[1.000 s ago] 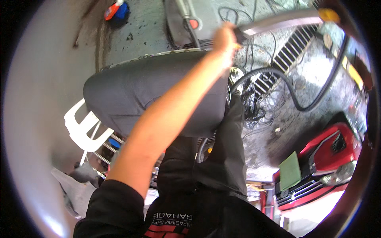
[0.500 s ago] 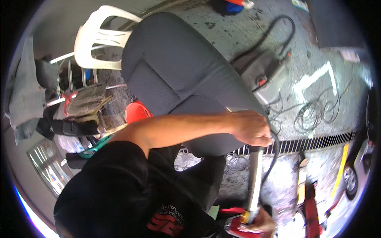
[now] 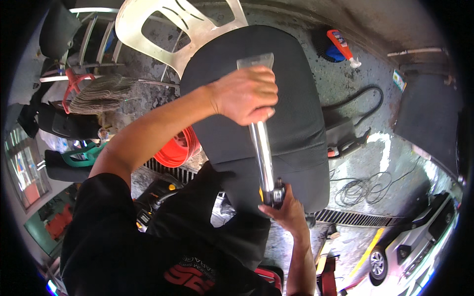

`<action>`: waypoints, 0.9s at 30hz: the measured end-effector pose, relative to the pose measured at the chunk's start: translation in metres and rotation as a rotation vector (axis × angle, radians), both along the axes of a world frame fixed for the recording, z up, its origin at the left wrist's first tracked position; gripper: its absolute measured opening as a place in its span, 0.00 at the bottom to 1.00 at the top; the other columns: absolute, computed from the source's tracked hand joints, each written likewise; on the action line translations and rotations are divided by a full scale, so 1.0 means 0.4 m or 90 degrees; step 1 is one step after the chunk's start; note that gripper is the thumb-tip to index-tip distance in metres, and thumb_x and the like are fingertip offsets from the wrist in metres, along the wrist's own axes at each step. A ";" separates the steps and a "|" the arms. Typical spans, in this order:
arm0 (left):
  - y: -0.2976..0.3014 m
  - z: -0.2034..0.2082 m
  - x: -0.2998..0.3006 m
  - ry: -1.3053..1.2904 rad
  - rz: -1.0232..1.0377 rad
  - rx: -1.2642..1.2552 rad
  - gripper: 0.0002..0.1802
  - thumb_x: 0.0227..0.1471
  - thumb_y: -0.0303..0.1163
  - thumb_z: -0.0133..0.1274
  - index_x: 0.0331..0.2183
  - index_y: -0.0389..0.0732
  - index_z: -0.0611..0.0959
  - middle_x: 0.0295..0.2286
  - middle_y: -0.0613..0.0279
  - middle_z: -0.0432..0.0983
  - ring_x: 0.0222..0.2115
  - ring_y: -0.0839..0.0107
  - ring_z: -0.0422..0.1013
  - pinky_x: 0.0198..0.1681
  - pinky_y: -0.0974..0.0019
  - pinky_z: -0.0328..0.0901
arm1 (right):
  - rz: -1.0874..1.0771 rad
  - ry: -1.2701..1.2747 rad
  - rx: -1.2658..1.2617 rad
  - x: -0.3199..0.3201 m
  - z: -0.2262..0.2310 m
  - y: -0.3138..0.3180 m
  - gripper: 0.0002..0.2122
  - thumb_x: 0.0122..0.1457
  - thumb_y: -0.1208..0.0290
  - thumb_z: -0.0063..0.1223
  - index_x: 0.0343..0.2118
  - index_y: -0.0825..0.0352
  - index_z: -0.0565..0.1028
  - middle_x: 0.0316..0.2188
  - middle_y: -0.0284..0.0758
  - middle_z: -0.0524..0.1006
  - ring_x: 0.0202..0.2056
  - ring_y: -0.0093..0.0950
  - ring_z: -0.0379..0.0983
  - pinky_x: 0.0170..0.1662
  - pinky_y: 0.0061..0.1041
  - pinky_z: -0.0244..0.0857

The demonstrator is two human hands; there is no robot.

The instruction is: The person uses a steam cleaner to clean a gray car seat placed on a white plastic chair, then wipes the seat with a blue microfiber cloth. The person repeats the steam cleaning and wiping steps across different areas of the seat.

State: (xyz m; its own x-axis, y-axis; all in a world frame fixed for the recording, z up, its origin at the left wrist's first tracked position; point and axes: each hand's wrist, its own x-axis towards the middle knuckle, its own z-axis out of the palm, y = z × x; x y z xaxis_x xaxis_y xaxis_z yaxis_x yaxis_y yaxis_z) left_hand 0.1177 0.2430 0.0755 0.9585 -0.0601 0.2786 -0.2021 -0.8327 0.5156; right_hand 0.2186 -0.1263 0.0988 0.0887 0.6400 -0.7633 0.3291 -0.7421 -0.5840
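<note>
A vacuum wand with a shiny metal tube [image 3: 263,160] lies across a black fabric car seat part [image 3: 291,98]. My left hand [image 3: 245,94] is closed around the wand's upper end, just below its clear flat nozzle [image 3: 256,61], which lies over the seat fabric. Lower down, my right hand [image 3: 290,213] grips the wand at its black and yellow fitting [image 3: 274,195], near the seat's lower edge. The seat part lies against a white plastic chair [image 3: 202,33]. Part of the wand is hidden under my left fingers.
A red bucket [image 3: 174,152] stands left of the seat. To the right lie a grey machine case [image 3: 343,133], a coiled cable [image 3: 363,190] and a floor drain grate [image 3: 353,217]. Farther off are a red spray bottle [image 3: 340,43] and a parked car [image 3: 419,246].
Both hands have carried the wand up and left, from beside the seat's right edge to over its middle. The view has shifted, showing more of the bucket and floor.
</note>
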 end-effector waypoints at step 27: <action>-0.215 -0.262 -0.054 0.014 0.197 -0.209 0.11 0.47 0.32 0.57 0.17 0.42 0.78 0.20 0.62 0.75 0.33 0.62 0.72 0.58 0.59 0.65 | 0.079 -0.138 -0.126 -0.067 -0.020 -0.121 0.40 0.62 0.40 0.64 0.61 0.65 0.58 0.30 0.49 0.85 0.33 0.58 0.83 0.36 0.54 0.75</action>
